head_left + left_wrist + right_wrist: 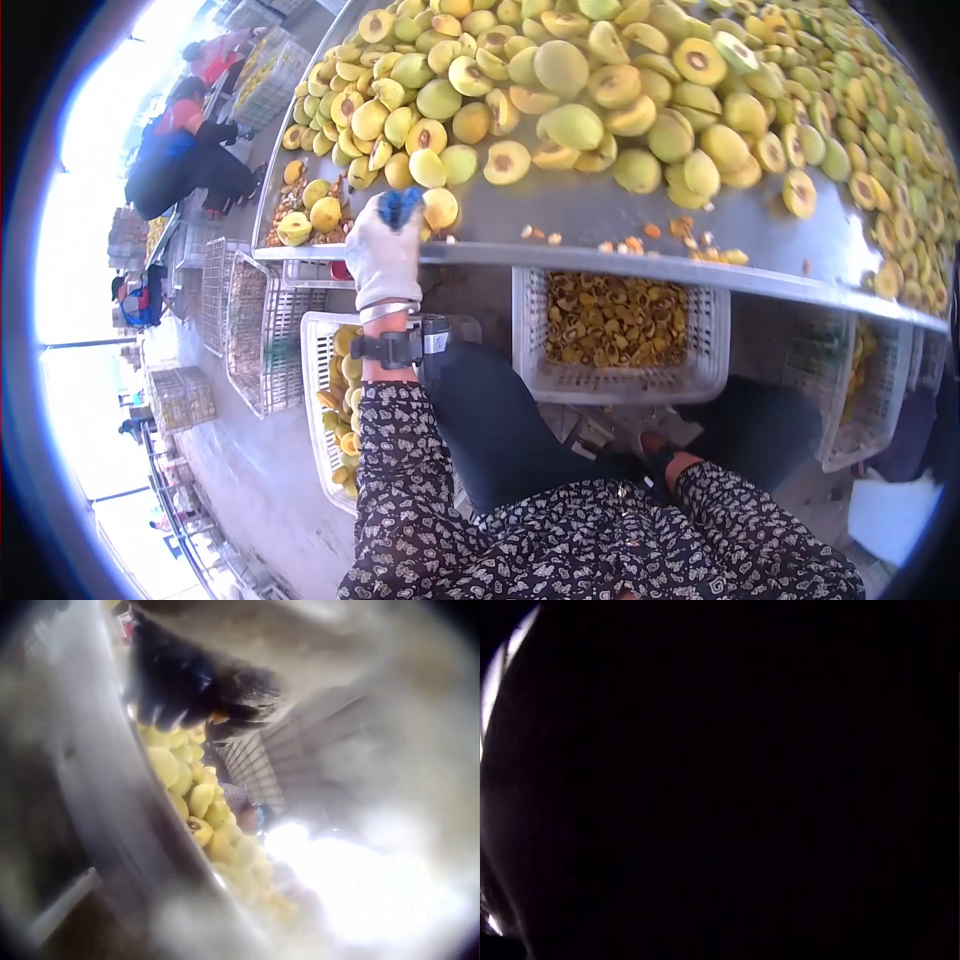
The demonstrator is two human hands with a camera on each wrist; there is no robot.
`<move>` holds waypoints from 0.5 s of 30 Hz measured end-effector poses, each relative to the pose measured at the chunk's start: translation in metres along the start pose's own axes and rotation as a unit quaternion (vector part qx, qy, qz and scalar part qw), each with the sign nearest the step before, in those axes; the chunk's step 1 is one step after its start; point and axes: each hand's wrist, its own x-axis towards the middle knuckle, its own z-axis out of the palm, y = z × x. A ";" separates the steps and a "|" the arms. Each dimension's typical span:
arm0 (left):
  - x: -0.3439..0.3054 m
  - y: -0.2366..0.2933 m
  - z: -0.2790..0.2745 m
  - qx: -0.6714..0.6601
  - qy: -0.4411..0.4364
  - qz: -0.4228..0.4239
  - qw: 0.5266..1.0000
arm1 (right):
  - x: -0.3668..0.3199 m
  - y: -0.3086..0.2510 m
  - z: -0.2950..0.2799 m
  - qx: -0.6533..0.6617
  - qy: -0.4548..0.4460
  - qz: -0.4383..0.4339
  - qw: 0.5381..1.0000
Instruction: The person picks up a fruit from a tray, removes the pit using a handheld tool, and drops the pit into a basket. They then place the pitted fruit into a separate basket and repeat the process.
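L hand [385,250], white glove w/ blue fingertips [400,205], sits at the table's near edge, centre-left of the head view. Fingers are bent over the rim; can't tell if they hold anything. The nearest fruit half [440,208] lies just right of the fingertips on the table. It's roundish, so no clear long axis, and its facing is unclear.

The steel table [600,215] carries a big heap of halved yellow fruit [600,90] across the top of the frame. Below the edge are a white crate [620,378] of pits and, lower left, a crate [310,360] of halves. Workers [185,150] sit upper left on a concrete floor.

The L wrist view is blurry but adds dark fingertips [180,690] over the rim, w/ fruit [199,799] below. The R wrist view is black. R hand [672,462] is low and mostly hidden; can't tell its fingers.
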 end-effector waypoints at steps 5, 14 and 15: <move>0.021 0.001 0.037 0.257 -0.137 0.042 0.956 | 0.023 0.009 -0.022 0.035 -0.043 -0.032 0.998; 0.019 0.001 0.033 0.171 -0.108 0.017 0.979 | 0.023 0.015 -0.055 0.019 -0.083 -0.012 0.996; 0.018 0.000 0.031 0.114 -0.084 0.024 0.990 | 0.023 0.018 -0.056 0.010 -0.080 -0.015 0.997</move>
